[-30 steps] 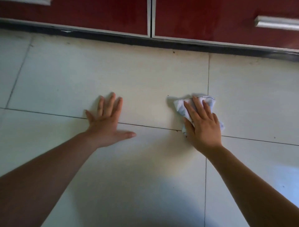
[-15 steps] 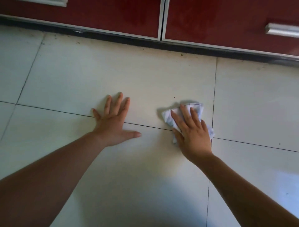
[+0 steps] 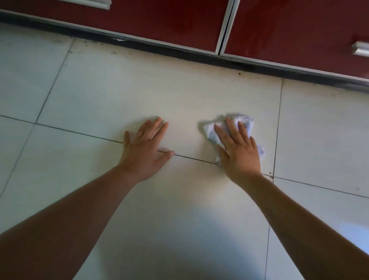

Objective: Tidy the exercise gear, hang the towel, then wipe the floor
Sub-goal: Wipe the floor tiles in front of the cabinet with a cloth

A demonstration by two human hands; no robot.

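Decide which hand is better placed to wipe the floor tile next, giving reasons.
Right. The right hand presses the crumpled white cloth onto the floor tile; the left hand rests flat, holding nothing.

Two glossy dark-red cabinet doors line the far edge of the floor (image 3: 139,90). The left door (image 3: 139,18) and the right door (image 3: 289,30) meet at a narrow gap framed in pale trim (image 3: 226,26). A brushed metal handle (image 3: 360,49) sits on the right door, cut off by the frame. Part of a second handle (image 3: 89,2) shows on the left door, at the top of the view. Beneath both doors runs a dark kickboard (image 3: 259,69), with a small white fleck (image 3: 118,39) towards its left end.
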